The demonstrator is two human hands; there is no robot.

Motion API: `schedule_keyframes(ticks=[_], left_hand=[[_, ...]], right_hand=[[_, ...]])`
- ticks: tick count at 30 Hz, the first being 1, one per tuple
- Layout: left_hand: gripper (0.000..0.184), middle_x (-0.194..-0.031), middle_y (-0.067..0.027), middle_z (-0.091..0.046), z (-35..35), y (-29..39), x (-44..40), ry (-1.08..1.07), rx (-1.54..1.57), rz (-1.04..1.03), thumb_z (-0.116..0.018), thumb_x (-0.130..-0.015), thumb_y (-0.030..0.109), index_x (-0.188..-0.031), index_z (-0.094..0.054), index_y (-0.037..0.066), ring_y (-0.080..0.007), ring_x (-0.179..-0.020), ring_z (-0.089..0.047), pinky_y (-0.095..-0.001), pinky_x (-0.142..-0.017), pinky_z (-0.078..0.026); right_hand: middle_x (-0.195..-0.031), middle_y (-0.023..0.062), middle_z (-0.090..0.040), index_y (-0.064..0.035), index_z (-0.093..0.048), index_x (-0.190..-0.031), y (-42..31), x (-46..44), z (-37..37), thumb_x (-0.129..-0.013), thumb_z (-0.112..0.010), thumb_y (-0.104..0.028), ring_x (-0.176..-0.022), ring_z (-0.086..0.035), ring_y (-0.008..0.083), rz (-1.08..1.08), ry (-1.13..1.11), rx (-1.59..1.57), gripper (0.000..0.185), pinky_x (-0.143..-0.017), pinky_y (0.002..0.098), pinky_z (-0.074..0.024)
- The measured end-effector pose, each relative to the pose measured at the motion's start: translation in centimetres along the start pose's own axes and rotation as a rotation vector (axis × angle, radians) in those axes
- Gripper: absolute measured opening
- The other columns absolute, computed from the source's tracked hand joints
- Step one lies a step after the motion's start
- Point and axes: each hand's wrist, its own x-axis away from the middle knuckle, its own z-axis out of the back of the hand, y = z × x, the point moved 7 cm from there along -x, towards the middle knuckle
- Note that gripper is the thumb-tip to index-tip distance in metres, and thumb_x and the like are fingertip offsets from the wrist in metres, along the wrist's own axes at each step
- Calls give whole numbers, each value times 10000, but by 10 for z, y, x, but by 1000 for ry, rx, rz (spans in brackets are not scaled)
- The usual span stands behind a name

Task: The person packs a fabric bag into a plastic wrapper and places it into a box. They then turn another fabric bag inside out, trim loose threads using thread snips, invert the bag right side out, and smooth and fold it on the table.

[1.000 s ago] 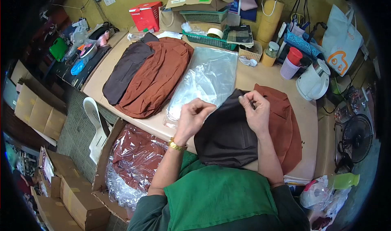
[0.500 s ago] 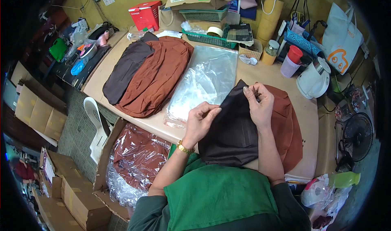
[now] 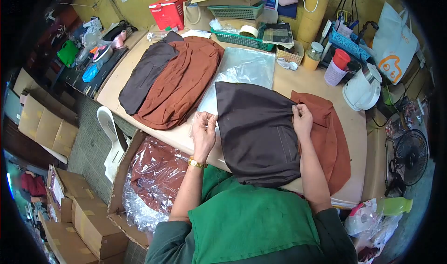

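A dark brown folded garment [image 3: 256, 133] with a slit-like pocket lies spread on the table in front of me. My left hand [image 3: 204, 136] pinches at its left edge, thumb and fingers together. At the upper right edge, my right hand [image 3: 302, 120] grips the cloth between thumb and fingers. Beneath the garment's right side shows a rust-brown garment [image 3: 333, 143]. The dark cloth partly covers a stack of clear plastic bags [image 3: 249, 66]. To the left lies a pile of rust and dark brown garments [image 3: 181, 82].
Below the table's left front edge, an open carton [image 3: 122, 180] holds plastic-wrapped rust garments [image 3: 156, 171]. Green baskets [image 3: 242, 40], a red box [image 3: 167, 12], a lidded jar [image 3: 314, 52], a lilac cup [image 3: 333, 73] and a white kettle [image 3: 361, 89] line the back and right.
The dark garment has been opened out wider and flatter, its upper left corner now over the plastic bags. My left hand moved left and my right hand moved slightly right and down.
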Motion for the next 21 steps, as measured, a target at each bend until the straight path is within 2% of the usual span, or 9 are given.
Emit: schedule_keyframes(ticks=[2,4,6,8,9,11,13,18,21], left_hand=[[264,-717,-18,-589,-10,-15,6,22,160,93,-593,-979,203,-800,-583,8,-101,-590,-518,-248,-547,-408],[245,-815,-55,-618,-32,-34,19,-134,724,562,-550,-1007,210,-875,-588,6,-98,-544,-522,-223,-495,-400],[226,-949,-106,-641,-36,-34,18,-187,850,601,-511,-1025,207,-945,-577,6,-104,-572,-593,-209,-498,-475],[220,-1033,-124,-646,-47,-25,20,-246,1230,724,-510,-1021,202,-929,-566,10,-159,-717,-689,-241,-630,-582],[217,-1085,-128,-643,-48,-17,19,-326,1263,663,-494,-1024,195,-917,-550,15,-258,-911,-712,-284,-785,-613],[219,-1090,-120,-641,-46,-1,17,-353,1297,624,-489,-1025,194,-911,-545,16,-288,-960,-699,-296,-803,-610],[220,-1101,-104,-639,-41,21,16,-429,1325,588,-476,-1029,189,-906,-537,17,-333,-1072,-658,-321,-850,-600],[214,-1110,-104,-636,-39,51,15,-466,1345,537,-480,-1028,187,-905,-530,19,-316,-1082,-654,-329,-878,-591],[204,-1094,-102,-636,-40,56,17,-450,1338,525,-486,-1026,185,-910,-523,22,-261,-1037,-670,-325,-886,-587]], right_hand=[[-815,173,-668,-4,-616,-905,-4,0,14,-910,-658,-231,-784,-664,291,-17,28,126,231,-728,366,-492],[-812,178,-669,-7,-617,-902,-1,-2,19,-912,-658,-237,-777,-661,303,-29,38,157,233,-718,378,-491],[-793,182,-667,-9,-618,-887,-9,-2,32,-918,-653,-261,-763,-662,320,-47,103,180,256,-707,392,-493],[-891,187,-679,-24,-613,-976,-8,-5,33,-927,-640,-293,-862,-668,318,-163,12,237,275,-762,396,-497],[-955,186,-674,-36,-597,-1039,-12,-5,32,-931,-633,-302,-922,-659,318,-171,-8,242,289,-799,394,-492],[-1117,181,-644,-78,-545,-1195,-53,1,33,-948,-604,-302,-1072,-618,320,-87,-47,213,338,-896,395,-472],[-1053,130,-605,-98,-605,-1145,-115,15,30,-907,-637,-217,-966,-629,305,193,-90,168,267,-850,389,-485],[-893,54,-571,-113,-692,-973,-248,67,23,-709,-791,-141,-763,-612,243,684,-166,184,283,-663,367,-467],[-832,29,-554,-98,-669,-916,-270,80,16,-682,-792,-131,-715,-590,209,770,-206,209,266,-612,351,-419]])
